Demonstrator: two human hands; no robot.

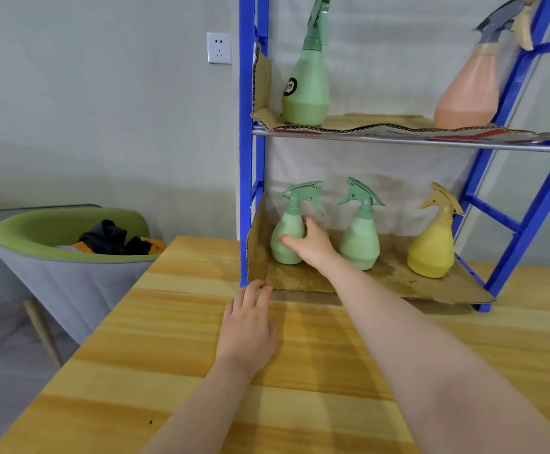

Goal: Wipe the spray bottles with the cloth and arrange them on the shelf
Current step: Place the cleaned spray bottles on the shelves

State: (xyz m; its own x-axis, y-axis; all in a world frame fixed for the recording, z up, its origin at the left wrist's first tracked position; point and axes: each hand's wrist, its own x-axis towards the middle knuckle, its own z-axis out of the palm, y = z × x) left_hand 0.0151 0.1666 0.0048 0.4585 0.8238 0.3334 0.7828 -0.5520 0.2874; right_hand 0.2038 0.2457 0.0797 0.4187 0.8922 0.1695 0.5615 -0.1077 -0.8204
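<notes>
A blue shelf (247,178) stands on the wooden table (175,348). On its lower cardboard level stand a small green spray bottle (287,234) at the left, a second small green bottle (360,240) in the middle and a yellow bottle (432,247) at the right. My right hand (311,242) wraps its thumb and fingers round the left green bottle. My left hand (249,326) lies on the table with its fingertips at the cardboard's front left corner. On the upper level stand a tall green bottle (307,80) and a pink bottle (468,90). No cloth is in view.
A green and grey chair (67,267) with dark and orange clothing (116,240) in it stands left of the table. A wall socket (219,48) sits left of the shelf. A beige item (525,27) hangs at the shelf's top right.
</notes>
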